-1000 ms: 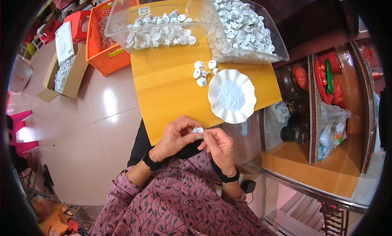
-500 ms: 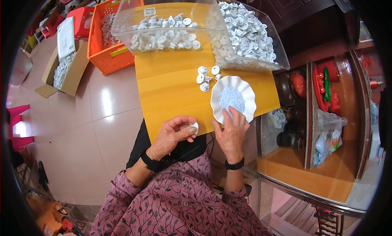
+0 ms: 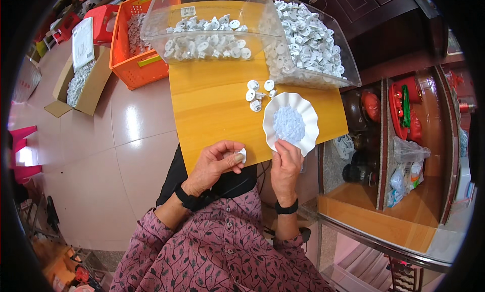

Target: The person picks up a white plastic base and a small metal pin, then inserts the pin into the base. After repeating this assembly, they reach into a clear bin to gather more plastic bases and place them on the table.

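Observation:
Between the thumb and fingers of my left hand (image 3: 211, 166) is a small white round plastic part (image 3: 243, 155), held just off the table's near edge. My right hand (image 3: 286, 172) is at the near rim of a white scalloped dish (image 3: 312, 121), thumb and fingertips pinched together. Whatever those fingertips may hold is too small or hidden to see. Tiny pale-blue pieces (image 3: 288, 123) are heaped in the dish. Just beyond it, to the left, several white round plastic parts (image 3: 255, 96) lie loose on the yellow wooden table (image 3: 212, 100).
Two clear plastic bins stand at the back of the table, holding white parts (image 3: 204, 44) and a larger heap (image 3: 308, 37). On the floor at left are an orange crate (image 3: 144, 72) and a cardboard box (image 3: 93, 92). Shelves (image 3: 381, 145) flank the table's right side.
My right hand has drawn back slightly from the heap to the dish's near rim, its fingers closing into a pinch. My left hand keeps hold of the white part.

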{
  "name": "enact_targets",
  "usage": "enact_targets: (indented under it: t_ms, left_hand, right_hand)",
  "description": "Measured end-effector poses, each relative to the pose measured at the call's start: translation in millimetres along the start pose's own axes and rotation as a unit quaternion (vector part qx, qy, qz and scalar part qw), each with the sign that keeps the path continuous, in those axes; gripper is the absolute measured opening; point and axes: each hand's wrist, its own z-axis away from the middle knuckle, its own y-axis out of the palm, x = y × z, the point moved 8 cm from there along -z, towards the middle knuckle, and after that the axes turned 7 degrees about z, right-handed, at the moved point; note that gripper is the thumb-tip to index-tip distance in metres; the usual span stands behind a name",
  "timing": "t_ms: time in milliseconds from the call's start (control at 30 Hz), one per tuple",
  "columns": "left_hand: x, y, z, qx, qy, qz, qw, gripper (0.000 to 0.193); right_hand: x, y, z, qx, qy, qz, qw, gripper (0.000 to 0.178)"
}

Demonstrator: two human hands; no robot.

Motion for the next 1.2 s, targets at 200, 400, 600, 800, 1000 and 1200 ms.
enact_targets:
  t_ms: [200,400,600,800,1000,1200]
  left_hand:
    - [2.6,-1.8,-0.2,0.000,0.003,-0.003,1.000,0.027]
    - [4.0,-3.2,-0.7,0.005,-0.005,0.003,1.000,0.026]
    - [0.9,-3.9,2.1,0.010,-0.020,0.052,0.998,0.027]
    - [0.1,-5.0,2.3,0.056,-0.008,0.124,0.991,0.031]
    - [0.9,-6.7,3.0,0.067,-0.017,0.174,0.982,0.033]
    - [0.4,-7.0,3.4,0.074,-0.015,0.193,0.978,0.033]
  right_hand:
    - [-2.0,-9.4,0.7,-0.037,0.016,-0.060,0.997,0.017]
    - [-10.1,-14.6,5.9,-0.055,0.125,-0.182,0.974,0.013]
    - [-2.0,-0.6,9.3,0.026,0.251,-0.386,0.887,0.014]
    - [22.2,10.6,9.4,0.090,0.262,-0.416,0.866,0.022]
    - [35.8,14.4,11.4,0.092,0.277,-0.442,0.848,0.015]
    - [45.0,17.7,15.3,0.122,0.249,-0.430,0.859,0.012]
